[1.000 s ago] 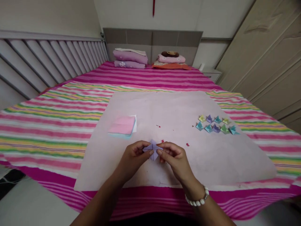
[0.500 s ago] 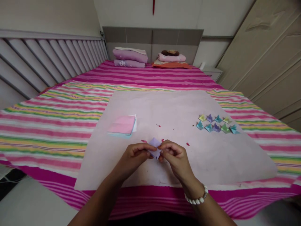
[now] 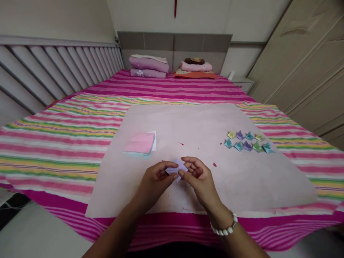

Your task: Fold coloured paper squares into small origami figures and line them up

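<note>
A small folded square of purple origami paper is held up between both hands, one corner pointing away from me. My left hand grips its left side, index finger on top and thumb at the near edge. From the right, my right hand presses its thumb on the paper, with the other fingers curled behind it. Beyond my left hand lies a stack of coloured paper, pink on top with blue and white edges showing. Several small folded paper pieces in yellow, purple, blue and green stand in two rows at the right.
A large pale sheet covers part of the striped bed cover. Small red scraps are scattered on it. Folded bedding sits by the headboard. A slatted rail runs along the left.
The purple paper has turned and tilted between my fingers. My right thumb has shifted onto its face, and my right fingers have spread behind it.
</note>
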Tool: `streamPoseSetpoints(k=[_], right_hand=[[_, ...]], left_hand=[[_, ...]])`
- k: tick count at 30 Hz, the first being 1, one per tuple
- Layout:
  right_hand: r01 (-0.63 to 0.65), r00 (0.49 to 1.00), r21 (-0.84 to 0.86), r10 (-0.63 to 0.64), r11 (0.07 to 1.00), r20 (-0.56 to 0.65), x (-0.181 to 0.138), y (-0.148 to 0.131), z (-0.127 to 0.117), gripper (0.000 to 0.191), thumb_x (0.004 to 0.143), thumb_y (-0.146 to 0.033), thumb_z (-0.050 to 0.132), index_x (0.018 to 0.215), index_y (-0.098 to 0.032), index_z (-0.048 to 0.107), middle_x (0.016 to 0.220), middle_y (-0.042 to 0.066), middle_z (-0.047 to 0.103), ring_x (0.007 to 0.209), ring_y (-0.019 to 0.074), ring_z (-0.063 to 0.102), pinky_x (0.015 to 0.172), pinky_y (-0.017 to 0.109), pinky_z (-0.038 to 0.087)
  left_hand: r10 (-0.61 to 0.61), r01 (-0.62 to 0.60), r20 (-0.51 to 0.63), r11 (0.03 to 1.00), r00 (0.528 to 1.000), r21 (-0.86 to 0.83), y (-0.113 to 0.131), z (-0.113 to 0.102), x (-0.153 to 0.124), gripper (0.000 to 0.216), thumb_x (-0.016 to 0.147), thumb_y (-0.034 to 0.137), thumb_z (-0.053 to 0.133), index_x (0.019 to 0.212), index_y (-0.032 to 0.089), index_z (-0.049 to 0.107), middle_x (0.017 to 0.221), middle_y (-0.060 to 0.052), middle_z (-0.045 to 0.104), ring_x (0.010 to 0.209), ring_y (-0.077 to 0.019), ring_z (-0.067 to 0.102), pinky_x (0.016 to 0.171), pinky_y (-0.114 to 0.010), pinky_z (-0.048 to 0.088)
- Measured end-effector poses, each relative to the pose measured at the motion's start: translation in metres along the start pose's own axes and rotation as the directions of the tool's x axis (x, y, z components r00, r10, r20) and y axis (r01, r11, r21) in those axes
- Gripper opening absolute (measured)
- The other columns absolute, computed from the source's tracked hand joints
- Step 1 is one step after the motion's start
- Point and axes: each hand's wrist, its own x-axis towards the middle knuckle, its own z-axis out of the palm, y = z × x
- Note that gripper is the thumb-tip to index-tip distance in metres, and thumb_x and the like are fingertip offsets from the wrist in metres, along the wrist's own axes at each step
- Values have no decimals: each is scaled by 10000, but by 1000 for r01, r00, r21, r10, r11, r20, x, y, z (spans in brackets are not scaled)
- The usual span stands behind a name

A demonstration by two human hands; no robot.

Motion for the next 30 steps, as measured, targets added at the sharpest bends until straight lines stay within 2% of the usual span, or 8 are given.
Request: streamPoseSetpoints(k=[2,6,11,13,17,22,26,30], right_hand=[[9,999,-27,-10,1000,-30,1,-1,0,364,698,-234,793,1025,-221,631,670,-49,588,593,103,554,553,228,437],[15,999,-73,-19,997,-46,0,-4,0,399,698,-227,788,1064,-232,629,612,-66,558,558,102,541,517,219,407],[50,998,-167,-54,985,-19,-2,-5,-3,109,698,-233,786,769,-212,707,656,-24,618,561,96,513,520,231,411],[46,999,-206,-46,978,3,-3,-6,-4,81,697,-232,788,715,-208,712,673,-12,634,564,97,508,515,234,411],[38,998,-225,-24,974,62,-3,-8,-8,122,695,-234,785,806,-230,734,675,-13,631,568,112,530,528,255,451],[142,989,-344,-120,928,87,-2,-12,-10,188,732,-191,745,911,-251,748,794,18,667,686,143,589,631,294,495],[228,973,-457,-190,860,129,-1,-13,-9,141,774,-189,703,895,-244,748,799,31,669,704,159,594,645,313,487],[231,973,-481,-199,845,117,-1,-14,-9,110,776,-178,688,847,-244,739,795,30,668,713,164,597,643,317,481]], left_hand=[[8,-8,-26,1000,1000,28,-2,-2,0,207,689,192,740,895,196,718,838,-11,734,769,-139,678,697,-242,540],[52,-47,-41,992,998,116,-6,-7,0,89,703,210,740,789,191,735,756,-4,716,689,-121,649,647,-221,516],[53,-47,-27,976,998,212,-4,-11,1,139,691,238,761,825,202,757,753,-11,715,640,-120,614,614,-236,506],[53,-44,-29,966,998,254,-3,-13,1,171,682,241,771,850,210,763,775,-15,720,655,-128,613,628,-248,509],[62,-41,-53,946,997,322,0,-15,0,189,681,252,776,868,227,770,858,-28,740,756,-159,642,715,-287,534],[93,-69,-49,927,994,369,3,-14,-2,204,713,235,755,917,238,767,916,-27,754,821,-178,676,798,-316,548],[153,-127,-24,891,988,436,3,-13,-2,189,752,230,721,935,243,763,930,-29,757,851,-189,678,818,-322,542],[130,-98,-53,909,990,405,-1,-13,-1,181,753,226,710,927,234,758,932,-34,757,853,-193,678,824,-336,537]])
